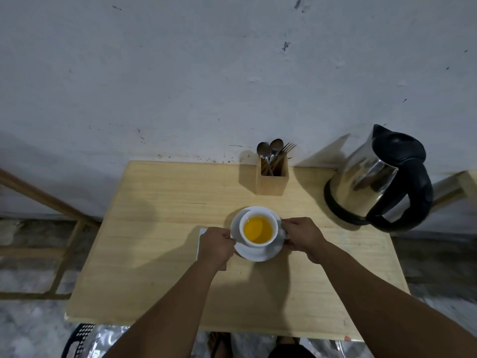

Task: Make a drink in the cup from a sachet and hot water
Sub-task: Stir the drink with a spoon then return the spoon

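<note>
A white cup (258, 242) holding orange-yellow liquid stands on a white saucer (255, 254) in the middle of the wooden table (154, 254). My left hand (215, 245) grips the saucer's left rim. My right hand (302, 236) grips the saucer's right rim beside the cup's handle. A white paper (201, 233), perhaps the sachet or a napkin, lies mostly hidden under my left hand. The steel kettle (371, 184) with a black handle and lid stands at the table's back right.
A wooden holder (272, 179) with spoons and a fork stands at the back edge, against the white wall. A wooden frame (51, 202) lies left of the table. A black basket (77, 339) sits on the floor below the front edge.
</note>
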